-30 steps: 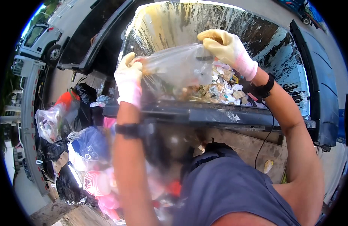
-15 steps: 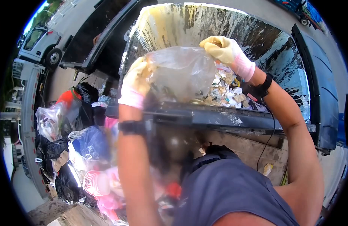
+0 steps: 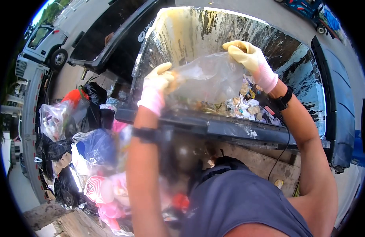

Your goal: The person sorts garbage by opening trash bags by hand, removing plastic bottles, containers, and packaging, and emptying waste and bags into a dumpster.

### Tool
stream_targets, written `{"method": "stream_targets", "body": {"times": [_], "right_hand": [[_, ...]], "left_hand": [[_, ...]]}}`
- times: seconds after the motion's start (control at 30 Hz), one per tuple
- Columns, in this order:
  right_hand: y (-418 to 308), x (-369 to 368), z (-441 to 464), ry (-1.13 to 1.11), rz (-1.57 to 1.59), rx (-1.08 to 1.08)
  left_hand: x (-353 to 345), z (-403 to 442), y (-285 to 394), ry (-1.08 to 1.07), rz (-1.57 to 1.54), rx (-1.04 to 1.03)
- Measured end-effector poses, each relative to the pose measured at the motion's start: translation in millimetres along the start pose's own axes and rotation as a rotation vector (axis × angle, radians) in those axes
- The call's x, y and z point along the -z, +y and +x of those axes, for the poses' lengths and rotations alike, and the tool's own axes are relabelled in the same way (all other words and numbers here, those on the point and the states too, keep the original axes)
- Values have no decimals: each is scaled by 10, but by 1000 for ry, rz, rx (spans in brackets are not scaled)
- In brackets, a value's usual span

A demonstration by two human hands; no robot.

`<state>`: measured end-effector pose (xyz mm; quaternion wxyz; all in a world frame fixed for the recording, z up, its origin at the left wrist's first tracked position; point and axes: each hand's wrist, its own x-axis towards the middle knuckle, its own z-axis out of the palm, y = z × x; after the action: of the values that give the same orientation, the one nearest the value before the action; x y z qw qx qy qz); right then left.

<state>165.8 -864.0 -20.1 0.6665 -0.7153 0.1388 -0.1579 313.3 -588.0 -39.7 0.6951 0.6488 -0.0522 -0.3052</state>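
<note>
A clear plastic bag (image 3: 208, 79) is stretched between my two gloved hands above a large open bin (image 3: 214, 126). My left hand (image 3: 158, 85), in a cream and pink glove, is closed on the bag's left end. The upper right end is pinched in my right hand (image 3: 251, 61), which wears a matching glove. Paper scraps and other loose rubbish (image 3: 245, 106) lie in the bin below, partly hidden behind the bag. Dark streaks and yellowish stains mark the bin's inner walls.
Black and clear rubbish bags (image 3: 89, 148) are heaped on the left. Another dark bin (image 3: 107, 37) stands at the back left, near a white truck (image 3: 42, 45). The bin's dark lid (image 3: 340, 98) hangs on the right. A thin cable (image 3: 284, 148) runs down from my right wrist.
Both hands have shifted to the right with the bag. The bag is pulled into a longer, slanted shape, and more rubbish shows beneath it. The view has moved slightly.
</note>
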Motion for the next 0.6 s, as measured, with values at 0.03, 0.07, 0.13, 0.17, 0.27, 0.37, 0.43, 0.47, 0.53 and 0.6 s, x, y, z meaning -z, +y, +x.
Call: {"method": "stream_targets", "body": {"times": [0.03, 0.07, 0.13, 0.17, 0.27, 0.37, 0.43, 0.47, 0.53, 0.6], "right_hand": [[36, 8, 20, 5, 10, -8], [38, -8, 13, 12, 19, -14], [-16, -95, -29, -46, -173, -63], [86, -127, -9, -88, -329, -12], [448, -307, 69, -193, -835, 356], [293, -686, 24, -197, -851, 281], [108, -832, 66, -292, -830, 81], [107, -841, 87, -228, -822, 212], [119, -790, 217, -103, -796, 474], [-28, -651, 279, -2, -666, 369]], "left_hand": [[-2, 38, -3, -23, -51, -14], [14, 47, -1, -49, -101, -31], [-14, 89, 54, -81, -165, -47], [-56, 75, 117, -94, -197, -53], [-285, -24, 346, -97, -195, -4], [-334, -89, 403, -110, -165, -51], [-314, -108, 440, -39, -118, -142], [-248, -89, 453, 17, -87, -216], [65, -5, 521, 34, 162, -266], [153, -176, 631, 237, 170, -144]]}}
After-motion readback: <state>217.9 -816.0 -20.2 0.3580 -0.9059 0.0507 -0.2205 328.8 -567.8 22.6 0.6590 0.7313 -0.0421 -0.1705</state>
